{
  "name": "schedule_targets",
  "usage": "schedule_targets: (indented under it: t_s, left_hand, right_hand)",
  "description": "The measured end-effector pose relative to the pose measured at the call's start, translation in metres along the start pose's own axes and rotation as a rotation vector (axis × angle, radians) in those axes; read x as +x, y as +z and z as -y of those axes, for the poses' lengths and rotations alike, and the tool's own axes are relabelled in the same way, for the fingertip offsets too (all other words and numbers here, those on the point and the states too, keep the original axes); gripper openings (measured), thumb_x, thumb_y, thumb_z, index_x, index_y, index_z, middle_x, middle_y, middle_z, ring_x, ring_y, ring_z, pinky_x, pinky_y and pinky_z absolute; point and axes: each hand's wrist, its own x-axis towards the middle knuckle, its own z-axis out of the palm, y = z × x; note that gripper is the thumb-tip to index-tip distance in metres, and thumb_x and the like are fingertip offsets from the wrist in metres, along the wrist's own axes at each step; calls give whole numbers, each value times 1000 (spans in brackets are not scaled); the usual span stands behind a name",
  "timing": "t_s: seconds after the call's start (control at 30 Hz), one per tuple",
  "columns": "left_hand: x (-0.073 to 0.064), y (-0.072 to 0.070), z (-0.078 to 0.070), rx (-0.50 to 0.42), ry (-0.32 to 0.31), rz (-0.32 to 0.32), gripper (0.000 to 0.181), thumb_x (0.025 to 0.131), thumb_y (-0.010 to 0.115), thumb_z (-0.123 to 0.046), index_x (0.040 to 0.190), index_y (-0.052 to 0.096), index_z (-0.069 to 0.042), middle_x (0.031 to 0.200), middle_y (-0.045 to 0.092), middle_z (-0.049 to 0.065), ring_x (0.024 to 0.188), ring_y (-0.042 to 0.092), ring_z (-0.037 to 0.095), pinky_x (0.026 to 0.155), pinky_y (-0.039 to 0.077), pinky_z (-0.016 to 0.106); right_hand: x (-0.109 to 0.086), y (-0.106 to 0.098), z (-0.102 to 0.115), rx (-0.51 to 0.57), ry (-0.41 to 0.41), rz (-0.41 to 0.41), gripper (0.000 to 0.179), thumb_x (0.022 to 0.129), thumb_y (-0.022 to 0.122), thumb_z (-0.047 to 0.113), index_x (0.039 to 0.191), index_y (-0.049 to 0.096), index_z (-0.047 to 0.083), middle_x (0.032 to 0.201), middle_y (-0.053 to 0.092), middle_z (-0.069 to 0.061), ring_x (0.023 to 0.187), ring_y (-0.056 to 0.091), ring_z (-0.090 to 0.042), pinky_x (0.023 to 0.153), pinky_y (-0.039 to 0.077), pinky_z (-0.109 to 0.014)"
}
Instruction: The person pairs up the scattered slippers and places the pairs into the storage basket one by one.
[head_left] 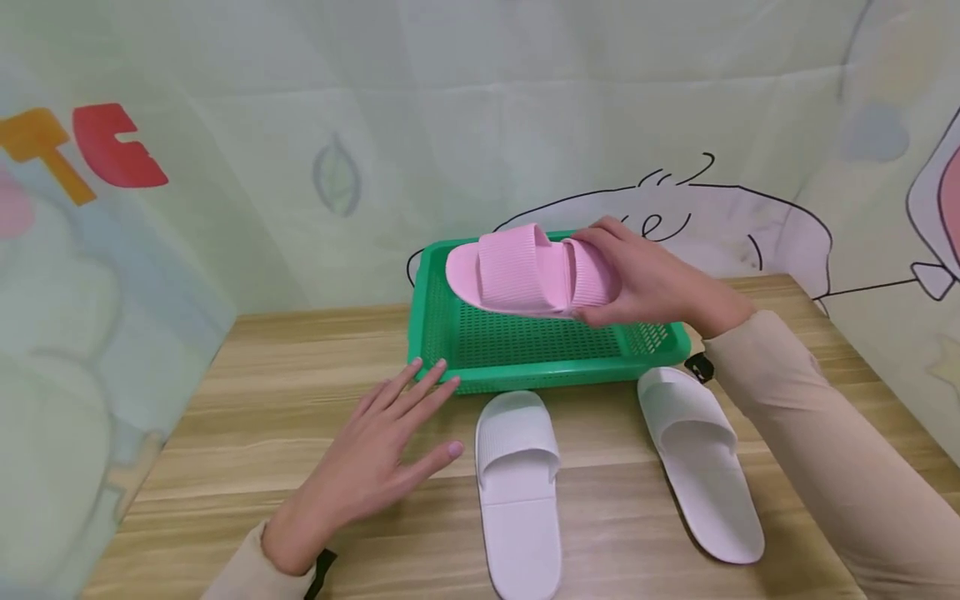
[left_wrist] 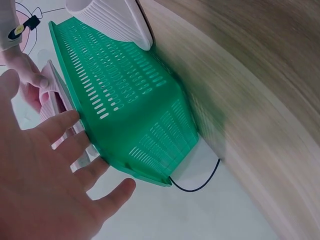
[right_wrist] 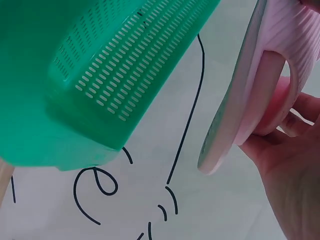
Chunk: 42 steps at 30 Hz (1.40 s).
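My right hand (head_left: 651, 279) grips pink ribbed-strap slippers (head_left: 513, 271) by one end, over a green plastic basket (head_left: 555, 372). Two straps show, one at each end, as if a pair were laid together head to tail. From the right wrist view, the pink slippers (right_wrist: 250, 100) are beside the basket wall (right_wrist: 125, 75), thumb and fingers around them. Fingers spread and holding nothing, my left hand (head_left: 375, 458) is at the basket's front left corner. A white slipper (head_left: 521, 492) lies right of that hand, toe toward the basket.
Another white slipper (head_left: 705, 475) lies slanted at the right, near the right forearm. The wooden table (head_left: 300, 400) meets a printed cloth backdrop (head_left: 277, 167) behind the basket and at both sides.
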Motion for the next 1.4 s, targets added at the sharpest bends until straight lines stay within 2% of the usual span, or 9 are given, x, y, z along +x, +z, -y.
schedule_targets:
  t_s: [0.17, 0.4, 0.67, 0.83, 1.1, 1.27, 1.4]
  left_hand:
    - [-1, -1, 1, 3, -6, -5, 70, 103, 60, -57, 163, 44, -26, 172, 34, -3, 161, 26, 33, 122, 31, 63]
    - [2, 0, 1, -2, -1, -21, 68, 103, 60, -57, 162, 46, -26, 171, 37, -3, 161, 28, 32, 121, 33, 63]
    - [2, -1, 2, -6, -6, -22, 67, 103, 61, -57, 161, 48, -27, 170, 38, -4, 160, 30, 31, 118, 36, 63]
    - [0, 1, 2, -16, -15, -21, 65, 103, 61, -56, 160, 49, -27, 169, 39, -6, 159, 32, 32, 117, 36, 65]
    - [1, 3, 2, -9, -3, -40, 64, 103, 61, -56, 159, 50, -27, 169, 41, -4, 158, 33, 31, 116, 37, 63]
    - [4, 0, 2, 2, -2, -31, 65, 103, 59, -57, 160, 50, -27, 169, 41, -3, 159, 33, 31, 117, 37, 63]
    - [6, -2, 2, 3, -8, -21, 65, 103, 59, -58, 160, 50, -28, 169, 40, -5, 159, 32, 31, 118, 35, 63]
  right_hand:
    - [13, 5, -3, -5, -3, 25, 86, 81, 88, 38, 150, 50, 4, 140, 51, -10, 111, 58, -25, 87, 58, -41]
    - [27, 7, -10, -20, 43, 71, 85, 83, 85, 41, 151, 49, 6, 141, 51, -9, 110, 59, -26, 88, 59, -43]
    - [45, 9, -13, 4, 14, 58, 82, 80, 87, 38, 148, 52, 5, 135, 54, -10, 106, 59, -26, 85, 57, -41]
    - [58, 20, -15, 24, 16, 79, 81, 80, 88, 37, 146, 53, 5, 130, 55, -10, 106, 59, -26, 86, 57, -41]
    - [73, 32, -26, 23, 96, 133, 81, 82, 87, 37, 147, 52, 4, 136, 54, -12, 110, 58, -29, 91, 55, -44]
    - [75, 36, -33, 85, 149, 187, 79, 83, 89, 32, 148, 53, 6, 137, 56, -11, 117, 55, -29, 97, 54, -47]
    - [74, 43, -40, 92, 189, 228, 80, 84, 89, 29, 151, 52, 6, 140, 57, -12, 122, 53, -31, 102, 52, -49]
